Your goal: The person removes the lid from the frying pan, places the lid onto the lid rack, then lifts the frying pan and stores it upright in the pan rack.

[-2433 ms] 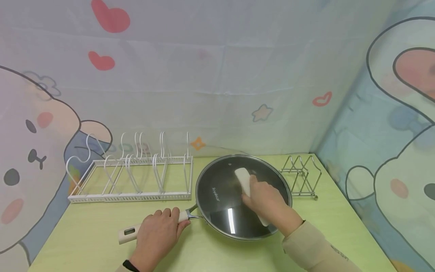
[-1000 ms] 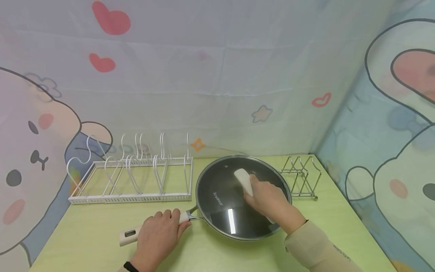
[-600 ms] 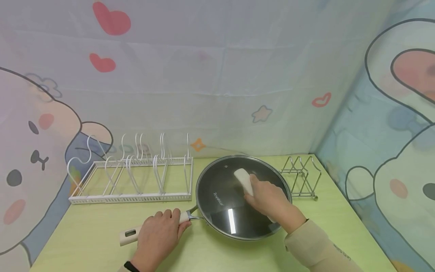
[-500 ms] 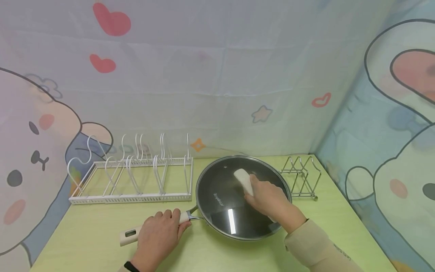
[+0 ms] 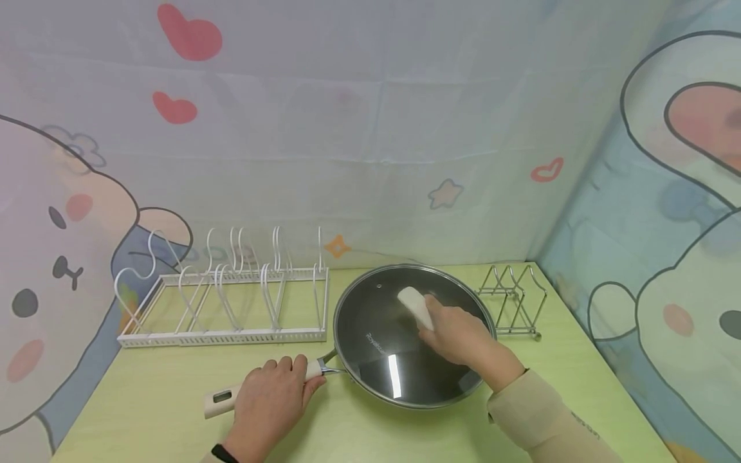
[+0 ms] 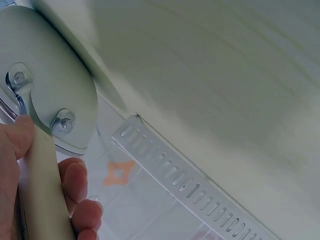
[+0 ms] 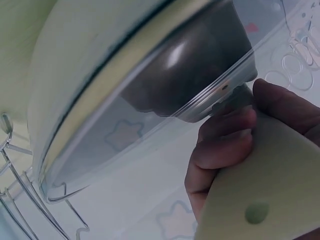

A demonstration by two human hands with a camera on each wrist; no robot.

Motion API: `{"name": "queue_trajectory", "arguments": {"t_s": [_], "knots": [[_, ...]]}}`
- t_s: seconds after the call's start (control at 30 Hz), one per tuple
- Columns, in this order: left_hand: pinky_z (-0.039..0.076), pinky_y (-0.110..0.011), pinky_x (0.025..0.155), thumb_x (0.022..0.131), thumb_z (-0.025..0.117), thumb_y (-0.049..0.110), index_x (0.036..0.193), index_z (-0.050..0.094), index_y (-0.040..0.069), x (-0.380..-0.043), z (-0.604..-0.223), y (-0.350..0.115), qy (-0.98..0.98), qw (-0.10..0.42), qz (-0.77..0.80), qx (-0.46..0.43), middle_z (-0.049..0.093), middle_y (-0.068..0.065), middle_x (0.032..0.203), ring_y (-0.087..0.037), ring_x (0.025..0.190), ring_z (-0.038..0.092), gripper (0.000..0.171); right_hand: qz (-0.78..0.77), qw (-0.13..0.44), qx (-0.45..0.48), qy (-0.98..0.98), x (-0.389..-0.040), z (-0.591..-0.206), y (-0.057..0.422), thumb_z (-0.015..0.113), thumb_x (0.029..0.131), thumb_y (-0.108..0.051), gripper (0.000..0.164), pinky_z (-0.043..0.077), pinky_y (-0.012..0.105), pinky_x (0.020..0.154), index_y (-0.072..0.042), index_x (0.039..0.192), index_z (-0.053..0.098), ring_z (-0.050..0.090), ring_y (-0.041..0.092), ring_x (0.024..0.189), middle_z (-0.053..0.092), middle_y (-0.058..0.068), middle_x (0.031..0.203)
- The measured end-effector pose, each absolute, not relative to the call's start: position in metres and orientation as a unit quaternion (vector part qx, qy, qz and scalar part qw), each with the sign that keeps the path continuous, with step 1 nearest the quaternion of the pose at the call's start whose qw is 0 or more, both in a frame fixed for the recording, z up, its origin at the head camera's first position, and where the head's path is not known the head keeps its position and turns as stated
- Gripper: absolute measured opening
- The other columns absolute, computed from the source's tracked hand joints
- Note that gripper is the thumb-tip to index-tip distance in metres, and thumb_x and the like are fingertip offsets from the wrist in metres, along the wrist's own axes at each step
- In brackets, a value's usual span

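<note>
A pan [image 6: 60,85] with a cream outside stands on the table, covered by a round glass lid [image 5: 367,312] with a metal rim and a "Royalstar" label. My left hand [image 5: 272,402] grips the pan's long cream handle [image 5: 221,401], thumb near the metal bracket. Above the lid, my right hand [image 5: 460,334] holds the cream lid knob [image 5: 414,304], its fingers curled under the knob in the right wrist view. Through the glass, the pan's dark inside [image 7: 195,60] shows. The lid sits on the pan's rim, though its far right part is partly hidden by my right hand.
A long white rack [image 5: 222,335] with upright curved wires stands at the left, close behind my left hand. To the right of the pan is a small metal wire rack [image 5: 518,331]. A printed cloth backdrop [image 5: 370,128] rises behind the pale green table [image 5: 145,392].
The lid has turned slightly counterclockwise on the pan: its vent hole has shifted left and its label has tilted. My right hand turns with the knob; my left hand stays on the pan handle.
</note>
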State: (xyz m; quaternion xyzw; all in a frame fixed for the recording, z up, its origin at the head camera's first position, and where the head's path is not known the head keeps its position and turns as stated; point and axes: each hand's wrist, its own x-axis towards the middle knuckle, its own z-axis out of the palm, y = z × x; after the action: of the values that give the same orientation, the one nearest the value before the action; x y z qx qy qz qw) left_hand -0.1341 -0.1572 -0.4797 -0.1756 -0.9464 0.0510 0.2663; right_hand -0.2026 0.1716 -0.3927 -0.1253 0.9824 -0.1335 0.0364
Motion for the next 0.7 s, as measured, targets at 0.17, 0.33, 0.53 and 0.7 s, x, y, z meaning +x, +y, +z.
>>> {"name": "queue_trajectory", "arguments": {"t_s": [0.17,0.33,0.53,0.7], "knots": [[0.022,-0.025,0.046,0.093,0.073,0.059,0.079,0.043,0.012,-0.1337,-0.4795,-0.1566,-0.947,0.263,0.051,-0.178,0.031,0.003,0.061,-0.015,0.051,0.027,0.057,-0.134,0.041,-0.129,0.982,-0.2041,-0.3928,0.1729,0.072,0.101,-0.028,0.067,0.050,0.038,0.056,-0.004,0.155,0.042,0.061,0.022,0.068,0.069,0.012,0.090],[0.023,-0.025,0.046,0.093,0.073,0.059,0.079,0.044,0.012,-0.1333,-0.4794,-0.1564,-0.946,0.265,0.049,-0.180,0.031,0.003,0.061,-0.015,0.051,0.027,0.057,-0.139,0.048,-0.134,0.980,-0.2039,-0.3904,0.1727,0.071,0.102,-0.026,0.067,0.051,0.037,0.057,-0.002,0.157,0.040,0.061,0.021,0.069,0.070,0.013,0.093],[0.022,-0.024,0.046,0.091,0.076,0.057,0.080,0.045,0.011,-0.1326,-0.4800,-0.1560,-0.942,0.277,0.047,-0.184,0.031,0.003,0.062,-0.015,0.051,0.026,0.057,-0.157,0.066,-0.135,0.976,-0.2066,-0.3883,0.1751,0.070,0.103,-0.022,0.063,0.051,0.037,0.060,-0.006,0.156,0.040,0.061,0.021,0.070,0.069,0.011,0.094],[0.022,-0.024,0.046,0.090,0.076,0.058,0.080,0.045,0.011,-0.1322,-0.4793,-0.1557,-0.942,0.277,0.050,-0.182,0.031,0.003,0.062,-0.015,0.051,0.027,0.057,-0.164,0.073,-0.139,0.974,-0.2096,-0.3899,0.1786,0.070,0.103,-0.021,0.061,0.051,0.038,0.063,-0.008,0.155,0.041,0.061,0.021,0.073,0.067,0.009,0.092]]}}
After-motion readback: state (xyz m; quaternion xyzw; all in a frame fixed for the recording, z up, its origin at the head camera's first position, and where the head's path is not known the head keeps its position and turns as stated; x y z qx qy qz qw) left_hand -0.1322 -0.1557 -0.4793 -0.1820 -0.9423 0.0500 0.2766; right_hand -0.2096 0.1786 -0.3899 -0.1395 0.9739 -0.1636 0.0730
